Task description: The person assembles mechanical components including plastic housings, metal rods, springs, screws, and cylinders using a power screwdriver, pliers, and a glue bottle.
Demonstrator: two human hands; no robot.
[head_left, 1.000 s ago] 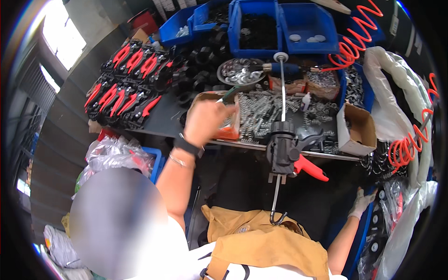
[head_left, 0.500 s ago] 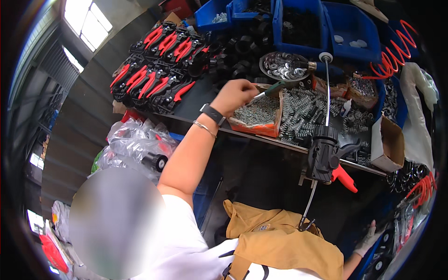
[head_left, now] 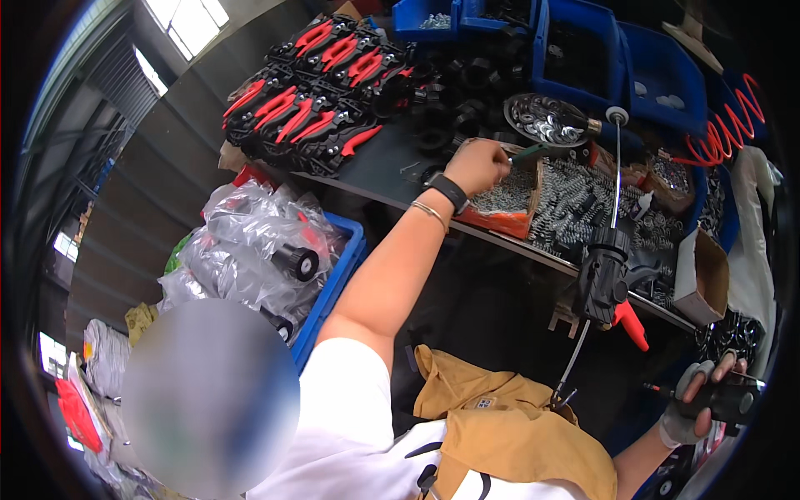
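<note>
My left hand (head_left: 482,168), bare with a dark wristband, reaches over an open box (head_left: 510,223) of small screws. Its fingers are curled together near the metal end of a green-handled tool (head_left: 530,152); what they grip, if anything, is hidden. My right hand (head_left: 693,402), in a pale glove with bare fingertips, is closed around a black cylindrical object (head_left: 732,402) at the far right, its kind unclear. Between the hands, a caulking gun (head_left: 603,275) with black body and red handle is at the bench edge, its long rod slanting through it.
Black-and-red gun handles (head_left: 304,112) lie in rows at the back left. Loose springs (head_left: 575,196) and a dish of washers (head_left: 546,121) are beside the screws. Blue bins (head_left: 575,62) line the back. A blue crate (head_left: 337,275) holds plastic-bagged parts. A red coiled hose (head_left: 733,117) hangs right.
My left hand has moved right across the screw box, nearer the green handle. My right hand has risen from the lower right and now holds the black object. The view has shifted.
</note>
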